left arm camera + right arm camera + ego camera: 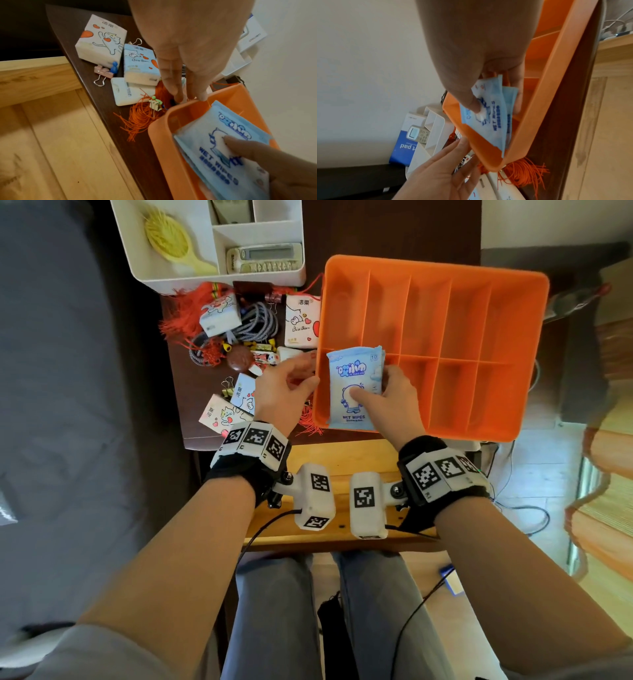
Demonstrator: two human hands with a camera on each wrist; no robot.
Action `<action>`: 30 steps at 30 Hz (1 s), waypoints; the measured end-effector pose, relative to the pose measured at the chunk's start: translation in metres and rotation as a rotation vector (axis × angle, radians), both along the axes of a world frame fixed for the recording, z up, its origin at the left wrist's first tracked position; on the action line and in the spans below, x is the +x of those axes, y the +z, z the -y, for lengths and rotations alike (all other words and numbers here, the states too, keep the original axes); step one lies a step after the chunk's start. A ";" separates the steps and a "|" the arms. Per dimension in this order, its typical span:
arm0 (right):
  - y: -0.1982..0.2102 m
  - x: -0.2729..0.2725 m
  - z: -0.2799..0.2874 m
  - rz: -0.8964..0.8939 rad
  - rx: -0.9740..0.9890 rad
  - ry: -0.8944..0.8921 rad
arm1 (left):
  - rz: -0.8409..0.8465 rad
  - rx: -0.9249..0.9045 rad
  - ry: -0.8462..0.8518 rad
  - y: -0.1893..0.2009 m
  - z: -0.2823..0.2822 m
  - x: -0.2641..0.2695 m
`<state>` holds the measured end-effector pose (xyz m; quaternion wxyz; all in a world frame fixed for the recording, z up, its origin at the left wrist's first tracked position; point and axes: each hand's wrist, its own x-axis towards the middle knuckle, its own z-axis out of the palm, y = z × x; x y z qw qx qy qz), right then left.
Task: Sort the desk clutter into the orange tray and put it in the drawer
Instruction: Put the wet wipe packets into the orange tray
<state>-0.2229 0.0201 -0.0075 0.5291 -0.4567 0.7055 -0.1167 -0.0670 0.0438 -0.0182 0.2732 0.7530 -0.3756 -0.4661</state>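
The orange tray (435, 268) with its dividers sits on the right of the dark desk (191, 412). My right hand (373, 392) grips blue wet wipes packs (352, 371) in the tray's near-left compartment, thumb on top and fingers behind. The right wrist view shows two packs (494, 121) held together in that hand (495, 102), inside the tray (547, 94). My left hand (294, 378) is just outside the tray's left wall, holding nothing, its fingers (453, 148) straight beside that wall. In the left wrist view its fingers (171, 83) hang over the tray's corner (161, 148).
Left of the tray lie tissue packs (301, 320) (226, 412), a coiled cable (253, 320), red tassels (181, 313), binder clips (102, 73) and small trinkets. A white organizer (164, 278) holds a yellow brush and remotes. A wooden drawer (51, 135) stands open below the desk's near edge.
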 end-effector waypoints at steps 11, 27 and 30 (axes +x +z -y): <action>-0.010 0.014 0.003 -0.194 -0.070 0.082 | -0.088 0.027 -0.016 0.001 0.002 0.005; -0.020 0.011 0.001 -0.096 -0.072 0.078 | -0.115 0.042 0.054 -0.006 0.000 0.005; -0.023 0.010 0.001 -0.105 -0.056 0.076 | -0.107 0.043 0.062 -0.007 -0.001 0.005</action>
